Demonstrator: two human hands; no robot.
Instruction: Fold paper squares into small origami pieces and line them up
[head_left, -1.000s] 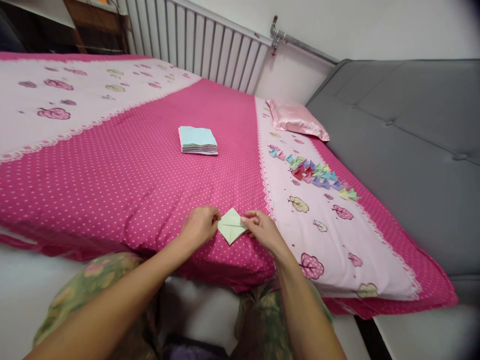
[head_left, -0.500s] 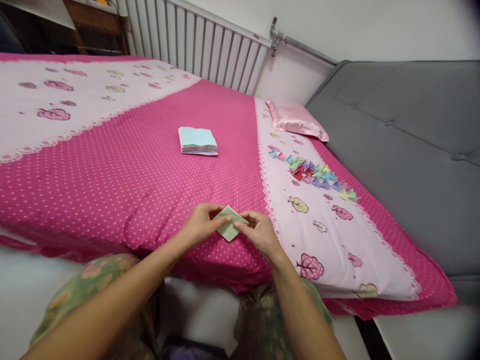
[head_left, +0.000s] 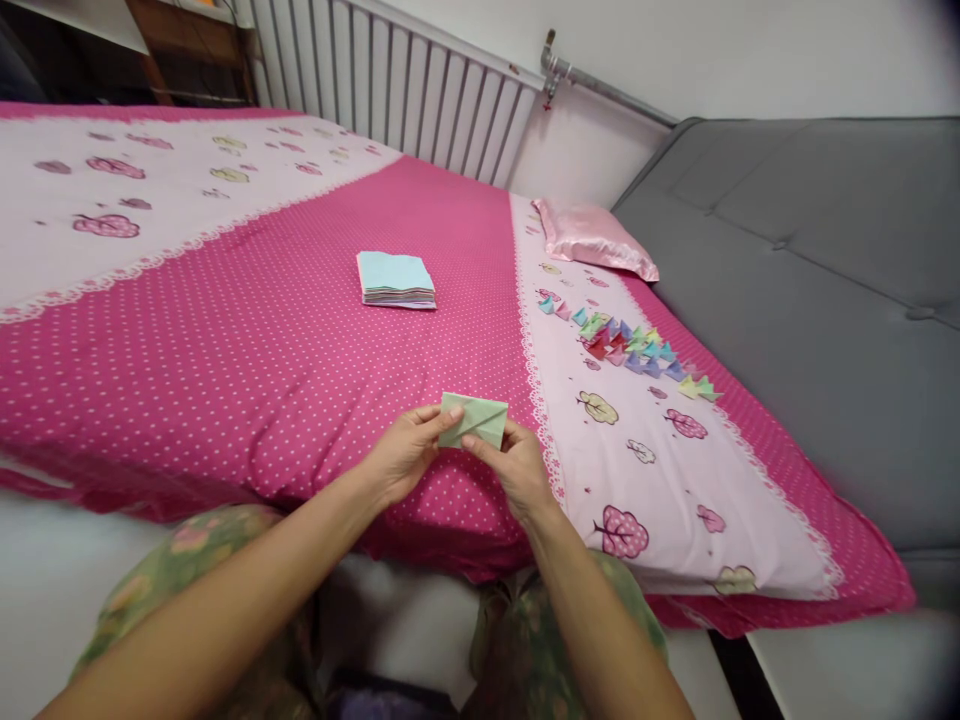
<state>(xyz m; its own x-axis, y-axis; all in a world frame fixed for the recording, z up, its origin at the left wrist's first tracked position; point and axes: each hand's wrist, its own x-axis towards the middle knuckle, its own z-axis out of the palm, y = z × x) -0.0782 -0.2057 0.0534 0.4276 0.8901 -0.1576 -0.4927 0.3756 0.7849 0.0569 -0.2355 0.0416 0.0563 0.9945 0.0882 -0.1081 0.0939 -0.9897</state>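
Observation:
A pale green folded paper [head_left: 474, 419] is lifted a little above the near edge of the pink dotted bedsheet [head_left: 285, 340]. My left hand [head_left: 405, 452] pinches its left end and my right hand [head_left: 510, 468] pinches its lower right side, both closed on it. Farther up the bed lies a stack of coloured paper squares [head_left: 396, 280] with a light blue sheet on top. To the right, several small folded paper pieces [head_left: 628, 346] in many colours lie in a row on the pale pink strip.
A pink satin pillow [head_left: 596, 240] lies at the head of the bed by a grey padded headboard [head_left: 810, 290]. A white radiator [head_left: 390, 90] lines the far wall. My knees in floral trousers [head_left: 187, 580] are below the bed edge.
The green paper was lying flat on the sheet under both hands; now both hands have raised it off the bed and turned it to face me.

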